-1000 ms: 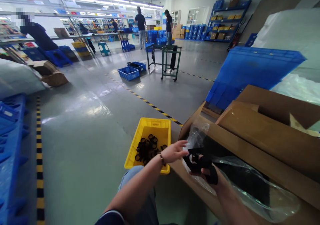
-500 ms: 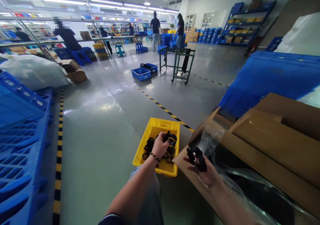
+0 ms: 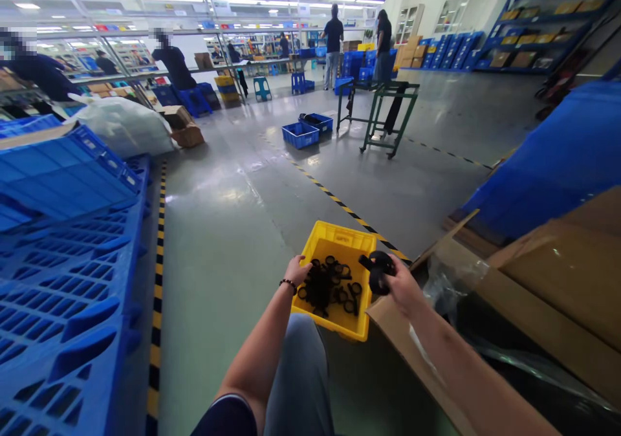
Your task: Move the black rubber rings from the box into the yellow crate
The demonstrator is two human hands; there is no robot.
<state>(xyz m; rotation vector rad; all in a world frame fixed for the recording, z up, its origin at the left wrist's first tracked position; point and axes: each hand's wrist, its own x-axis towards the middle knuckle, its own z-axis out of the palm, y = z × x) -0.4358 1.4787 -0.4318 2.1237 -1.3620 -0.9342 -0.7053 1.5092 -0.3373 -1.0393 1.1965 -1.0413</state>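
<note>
Seen from the wearer's head, a yellow bin [image 3: 334, 245] sits on a grey floor, holding a heap of black ringed parts [image 3: 323, 287] so dark and tangled that single pieces blur together, though a few rings stand out toward the right. The right hand [image 3: 402, 283] grips a black ringed piece [image 3: 381, 271] above the bin's right edge; the piece hides most of the fingertips, and whether it is one part or several cannot be told. The left hand [image 3: 295, 272], a beaded bracelet [image 3: 288, 285] at its wrist, is at the bin's left rim — its fingers are partly out of sight, so how firmly it closes there cannot be told. At right, an open cardboard box [image 3: 391, 323] runs out of frame, its dark contents [image 3: 485, 313] veiled by clear plastic [image 3: 456, 274] and partly covered by the right forearm. At left, a blue pallet [image 3: 97, 255] is cut off by the edge.
</note>
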